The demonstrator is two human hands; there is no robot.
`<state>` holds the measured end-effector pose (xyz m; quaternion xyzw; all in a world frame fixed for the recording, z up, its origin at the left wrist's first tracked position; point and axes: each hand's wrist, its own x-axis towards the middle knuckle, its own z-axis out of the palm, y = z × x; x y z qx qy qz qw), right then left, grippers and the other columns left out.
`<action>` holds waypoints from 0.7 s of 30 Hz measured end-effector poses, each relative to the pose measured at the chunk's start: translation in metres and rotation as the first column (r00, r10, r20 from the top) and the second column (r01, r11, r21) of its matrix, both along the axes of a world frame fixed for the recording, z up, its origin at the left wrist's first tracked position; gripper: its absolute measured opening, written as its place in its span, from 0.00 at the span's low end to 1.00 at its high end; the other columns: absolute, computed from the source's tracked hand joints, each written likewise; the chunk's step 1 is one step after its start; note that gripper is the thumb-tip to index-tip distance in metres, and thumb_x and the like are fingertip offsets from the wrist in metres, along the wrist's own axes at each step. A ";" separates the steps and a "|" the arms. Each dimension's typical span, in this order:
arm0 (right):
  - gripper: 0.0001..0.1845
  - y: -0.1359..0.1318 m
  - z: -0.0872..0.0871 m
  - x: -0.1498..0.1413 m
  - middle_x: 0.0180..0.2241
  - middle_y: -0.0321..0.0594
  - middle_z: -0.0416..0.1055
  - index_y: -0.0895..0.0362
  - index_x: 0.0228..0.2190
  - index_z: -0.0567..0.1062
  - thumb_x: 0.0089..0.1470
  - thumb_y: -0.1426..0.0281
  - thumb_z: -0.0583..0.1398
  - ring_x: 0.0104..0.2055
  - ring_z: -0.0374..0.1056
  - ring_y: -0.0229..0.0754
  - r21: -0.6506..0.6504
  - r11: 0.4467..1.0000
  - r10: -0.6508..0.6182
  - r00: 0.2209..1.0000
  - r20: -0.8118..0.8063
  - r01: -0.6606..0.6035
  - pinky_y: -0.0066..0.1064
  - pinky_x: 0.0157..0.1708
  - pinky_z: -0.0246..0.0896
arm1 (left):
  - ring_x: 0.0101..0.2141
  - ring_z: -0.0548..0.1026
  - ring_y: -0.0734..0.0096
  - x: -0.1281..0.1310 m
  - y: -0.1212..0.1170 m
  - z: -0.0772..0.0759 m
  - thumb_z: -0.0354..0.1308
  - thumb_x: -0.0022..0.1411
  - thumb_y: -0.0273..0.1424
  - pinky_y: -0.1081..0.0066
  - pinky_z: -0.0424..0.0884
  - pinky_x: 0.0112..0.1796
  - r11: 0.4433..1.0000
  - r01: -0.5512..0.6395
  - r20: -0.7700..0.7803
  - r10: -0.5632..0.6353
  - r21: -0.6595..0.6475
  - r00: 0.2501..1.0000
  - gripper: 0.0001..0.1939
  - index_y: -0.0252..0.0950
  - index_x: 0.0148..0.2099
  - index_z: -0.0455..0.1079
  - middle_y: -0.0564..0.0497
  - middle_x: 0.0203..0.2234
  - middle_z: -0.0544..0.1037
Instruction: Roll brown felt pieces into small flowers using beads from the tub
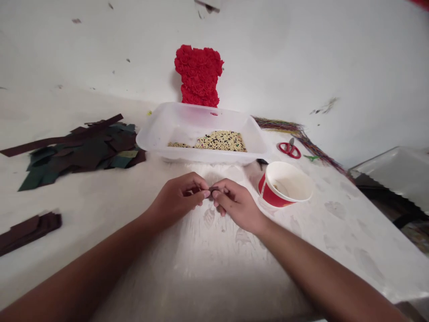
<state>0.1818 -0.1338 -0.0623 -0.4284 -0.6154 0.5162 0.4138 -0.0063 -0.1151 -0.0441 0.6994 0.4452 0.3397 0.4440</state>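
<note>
A small dark-brown piece (213,189), perhaps folded, is pinched between left grip (179,193) and right grip (238,203).

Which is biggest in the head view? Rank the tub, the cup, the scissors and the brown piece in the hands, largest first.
1. Tub
2. Cup
3. Scissors
4. Brown piece, counting only what shows; it is partly covered.

This is apparent size only.
</note>
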 end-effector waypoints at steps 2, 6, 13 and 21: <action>0.07 0.000 0.002 0.001 0.25 0.32 0.68 0.55 0.34 0.72 0.57 0.64 0.58 0.21 0.62 0.34 -0.020 1.000 0.000 1.000 -0.015 0.000 0.28 0.21 0.59 | 0.27 0.72 0.76 0.001 -0.002 0.000 0.59 0.60 0.32 0.76 0.67 0.28 0.999 -0.013 -0.017 0.013 0.037 1.000 0.05 0.36 0.34 0.71 0.55 0.26 0.75; 0.06 0.000 0.004 0.003 0.26 0.33 0.69 0.56 0.34 0.72 0.58 0.66 0.58 0.21 0.62 0.32 -0.018 1.000 0.017 0.999 -0.031 -0.017 0.27 0.22 0.59 | 0.30 0.72 0.74 0.002 -0.003 0.000 0.59 0.60 0.32 0.75 0.67 0.29 0.995 -0.036 -0.007 0.036 0.090 0.999 0.04 0.37 0.35 0.71 0.54 0.28 0.74; 0.06 -0.003 0.006 0.002 0.25 0.32 0.68 0.57 0.32 0.71 0.59 0.69 0.56 0.21 0.61 0.31 -0.016 0.999 0.029 0.999 -0.023 -0.029 0.26 0.22 0.58 | 0.26 0.71 0.75 0.002 -0.004 -0.002 0.61 0.58 0.32 0.75 0.67 0.27 0.994 -0.100 -0.002 0.100 0.054 0.995 0.05 0.37 0.36 0.70 0.55 0.27 0.74; 0.06 -0.006 0.006 0.003 0.25 0.32 0.68 0.57 0.33 0.71 0.59 0.69 0.56 0.22 0.62 0.32 0.007 0.999 0.045 0.999 0.018 -0.045 0.26 0.23 0.59 | 0.24 0.72 0.76 0.001 -0.002 0.000 0.59 0.60 0.34 0.75 0.69 0.26 0.997 -0.073 0.019 0.073 0.009 0.997 0.06 0.37 0.36 0.69 0.56 0.23 0.73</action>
